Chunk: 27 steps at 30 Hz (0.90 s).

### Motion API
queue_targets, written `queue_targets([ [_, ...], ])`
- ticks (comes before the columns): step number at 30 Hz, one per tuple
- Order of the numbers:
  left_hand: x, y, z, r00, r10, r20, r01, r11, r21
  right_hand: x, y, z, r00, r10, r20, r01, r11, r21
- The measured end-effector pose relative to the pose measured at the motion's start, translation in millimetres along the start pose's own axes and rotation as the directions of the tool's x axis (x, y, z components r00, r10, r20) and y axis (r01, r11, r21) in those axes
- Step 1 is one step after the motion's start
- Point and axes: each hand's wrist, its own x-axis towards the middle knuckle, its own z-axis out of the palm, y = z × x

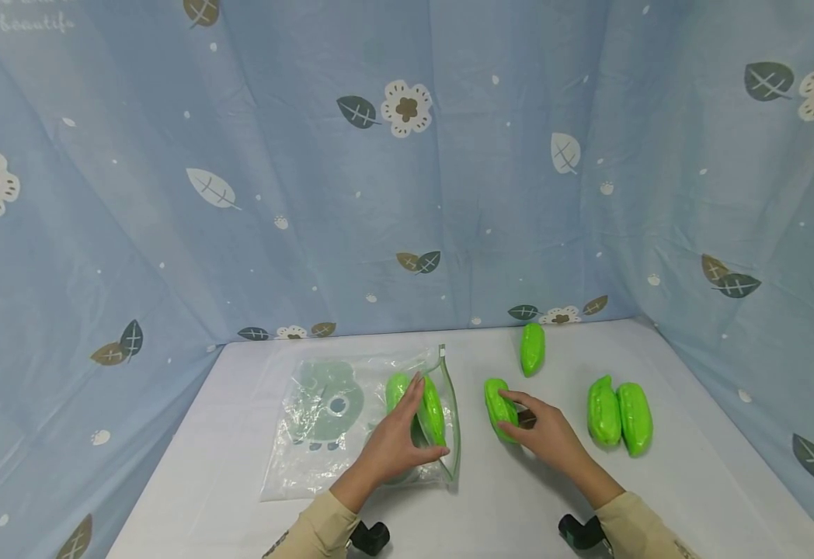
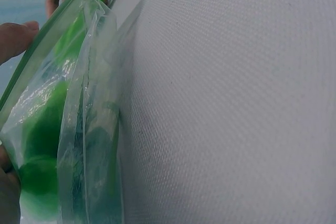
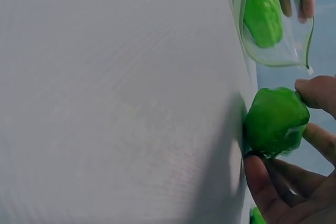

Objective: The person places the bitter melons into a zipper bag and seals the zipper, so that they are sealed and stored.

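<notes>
Clear plastic makes the bag [image 1: 340, 427] prone to sagging closed should the wide-spread left hand [image 1: 394, 442] shift, while the right hand [image 1: 548, 435] grips a green vegetable [image 1: 495, 404].

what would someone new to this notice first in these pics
Probably the bright green piece held in the right hand, with a matching pair to its right and a single one near the back edge of the white table. Next, the clear bag on the left, green pieces inside and the left hand at its mouth. Behind hangs a blue cloth with leaves and flowers.
</notes>
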Motion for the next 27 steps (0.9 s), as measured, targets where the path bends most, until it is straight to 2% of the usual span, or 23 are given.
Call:
queue_targets([
  [9,0.2,-0.6,0.7,1.000,0.004,-0.009,-0.004,1.000,0.004,-0.4,-0.5,2.6,0.999,0.027,0.023,-0.027,0.999,0.027],
  [27,0.0,1.0,0.1,1.000,0.001,-0.003,-0.001,1.000,-0.009,-1.9,-0.2,6.6,0.999,0.040,0.014,-0.041,0.997,0.065],
])
